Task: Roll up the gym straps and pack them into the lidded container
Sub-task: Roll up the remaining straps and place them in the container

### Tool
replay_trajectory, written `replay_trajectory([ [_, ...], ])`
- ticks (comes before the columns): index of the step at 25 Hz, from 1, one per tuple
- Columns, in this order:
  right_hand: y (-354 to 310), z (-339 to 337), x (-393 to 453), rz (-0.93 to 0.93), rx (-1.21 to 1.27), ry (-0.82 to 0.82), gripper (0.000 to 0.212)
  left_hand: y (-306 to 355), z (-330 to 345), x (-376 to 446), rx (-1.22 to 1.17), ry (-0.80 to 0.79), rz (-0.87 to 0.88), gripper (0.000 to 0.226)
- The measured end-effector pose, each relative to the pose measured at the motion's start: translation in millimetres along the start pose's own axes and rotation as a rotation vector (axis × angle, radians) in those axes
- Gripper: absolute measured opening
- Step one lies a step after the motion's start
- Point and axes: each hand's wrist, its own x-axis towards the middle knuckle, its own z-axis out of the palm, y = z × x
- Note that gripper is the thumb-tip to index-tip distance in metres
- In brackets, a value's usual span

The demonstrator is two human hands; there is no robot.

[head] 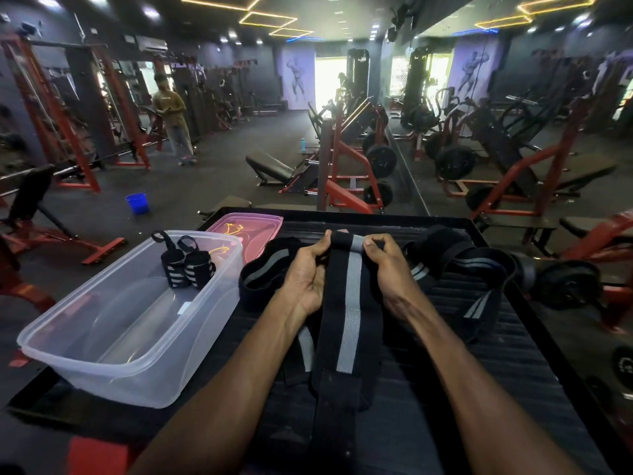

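A long black strap with a grey centre stripe (348,323) lies lengthways on the black platform (534,371) in front of me. Its far end is curled into a small roll, which my left hand (306,269) and my right hand (387,265) pinch from either side. A clear plastic container (113,337) stands to the left with two rolled black-and-grey straps (187,264) in its far corner. A pink lid (250,231) lies behind it. Loose straps lie on both sides: one (260,269) left of my hands, others (472,275) to the right.
The platform stands in a gym. Red weight machines (349,166) and a bench lie beyond it, with a mirror wall to the right. A blue bucket (137,202) sits on the floor at left. A person (173,118) stands in the far left background.
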Motion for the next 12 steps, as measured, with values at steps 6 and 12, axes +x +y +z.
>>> replay_trajectory([
  [6, 5.1, 0.9, -2.9, 0.037, 0.002, -0.036, 0.009, -0.8, -3.0, 1.4, 0.048, 0.046, -0.033, 0.022],
  [12, -5.3, 0.3, -3.5, -0.03, -0.005, 0.004, 0.004, -4.6, 11.0, -6.6, 0.11, -0.065, -0.073, 0.064],
])
